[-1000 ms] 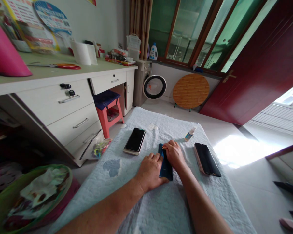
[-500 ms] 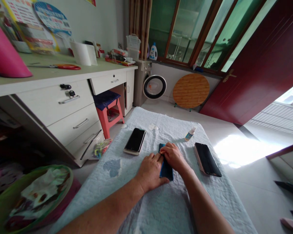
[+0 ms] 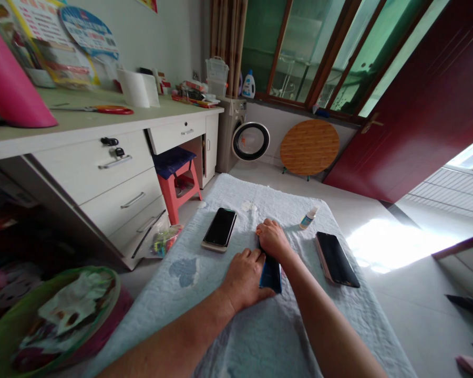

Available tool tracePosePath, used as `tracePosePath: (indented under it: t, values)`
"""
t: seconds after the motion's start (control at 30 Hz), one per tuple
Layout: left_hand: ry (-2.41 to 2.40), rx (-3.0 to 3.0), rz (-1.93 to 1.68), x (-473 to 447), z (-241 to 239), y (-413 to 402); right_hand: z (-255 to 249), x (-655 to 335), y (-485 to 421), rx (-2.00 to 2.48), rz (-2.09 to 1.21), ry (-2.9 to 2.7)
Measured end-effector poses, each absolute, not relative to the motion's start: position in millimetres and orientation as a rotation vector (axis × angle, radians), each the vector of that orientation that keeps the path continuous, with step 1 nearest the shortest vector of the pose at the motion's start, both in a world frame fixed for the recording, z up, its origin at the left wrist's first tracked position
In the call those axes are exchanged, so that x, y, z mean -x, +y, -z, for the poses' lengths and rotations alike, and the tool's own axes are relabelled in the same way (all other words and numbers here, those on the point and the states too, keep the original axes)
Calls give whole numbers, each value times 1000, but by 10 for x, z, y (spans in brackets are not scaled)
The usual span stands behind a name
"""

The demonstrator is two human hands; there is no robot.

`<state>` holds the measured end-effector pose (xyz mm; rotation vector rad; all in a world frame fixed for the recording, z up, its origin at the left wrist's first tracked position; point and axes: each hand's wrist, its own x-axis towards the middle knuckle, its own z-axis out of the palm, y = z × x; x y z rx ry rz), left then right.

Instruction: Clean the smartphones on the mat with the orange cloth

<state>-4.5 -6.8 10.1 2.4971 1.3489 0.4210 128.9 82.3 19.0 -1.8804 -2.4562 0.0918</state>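
A blue phone [image 3: 270, 276] lies on the cloth-covered table, largely covered by my hands. My left hand [image 3: 244, 278] grips it from the left side, thumb along the near end and fingers bent over its middle. My right hand [image 3: 274, 240] is closed over the far end, fingers curled down; what they pinch, if anything, is hidden. Left of the hands, a black-screened phone [image 3: 220, 227] rests on a pale box. A second dark phone [image 3: 336, 258], also on a box, lies to the right. A small spray bottle [image 3: 308, 218] lies tilted beyond my right hand.
A pale blue quilted cloth [image 3: 228, 341] covers the table. At left stand a white desk [image 3: 90, 163], a red stool [image 3: 175, 194] and a basket [image 3: 116, 294] holding cloths. Farther back are a washing machine with its door [image 3: 250, 140] open and a round wooden tabletop [image 3: 309, 147].
My right hand has shifted away from me, toward and over the phone's far end. My left hand stays on the phone. The view has moved slightly.
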Motion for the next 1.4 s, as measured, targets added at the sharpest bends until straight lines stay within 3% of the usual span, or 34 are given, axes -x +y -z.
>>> tracePosePath:
  t: [0.47,0.9,1.2,1.4]
  values:
    - [1360,-2468,-444,50,-104,-73,-150,-1766,951,1957,-154,-2413]
    - [1361,-2464,-449,48,-126,-83,-85,-1894,465,2021,-223,-2166]
    - [1356,-2490,-417,49,-104,-76,-277,-1808,23,2018,-532,-2066]
    - [1352,-2486,-400,57,-115,-75,-305,-1775,-207,2013,-542,-2084]
